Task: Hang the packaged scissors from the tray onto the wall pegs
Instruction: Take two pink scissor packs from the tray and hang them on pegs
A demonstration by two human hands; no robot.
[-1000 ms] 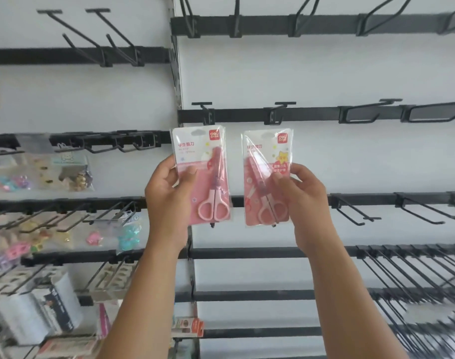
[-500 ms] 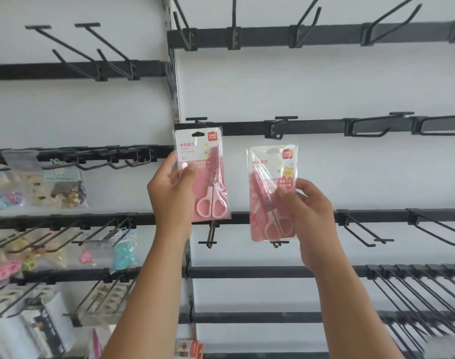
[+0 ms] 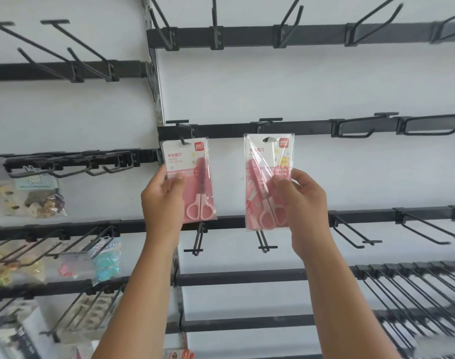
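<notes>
Two packs of pink scissors are held up against the white peg wall. My left hand (image 3: 163, 196) grips the left scissors pack (image 3: 192, 161) by its lower left part; the pack's hang hole sits on the tip of a black peg (image 3: 181, 130). My right hand (image 3: 300, 200) grips the right scissors pack (image 3: 269, 161) from its right side. That pack's hang hole is level with the tip of the neighbouring peg (image 3: 269, 124), and I cannot tell if the peg is through it. The tray is out of view.
Black rails (image 3: 298, 126) with bare double-wire hooks run across the wall above, below and to the right. Bags of small colourful trinkets (image 3: 37, 196) hang on hooks at the left. Two pegs (image 3: 196, 240) jut out just under the packs.
Both hands have raised their packs up to the rail's pegs. The left pack's hole has reached the left peg tip, and the right pack has risen to the neighbouring peg.
</notes>
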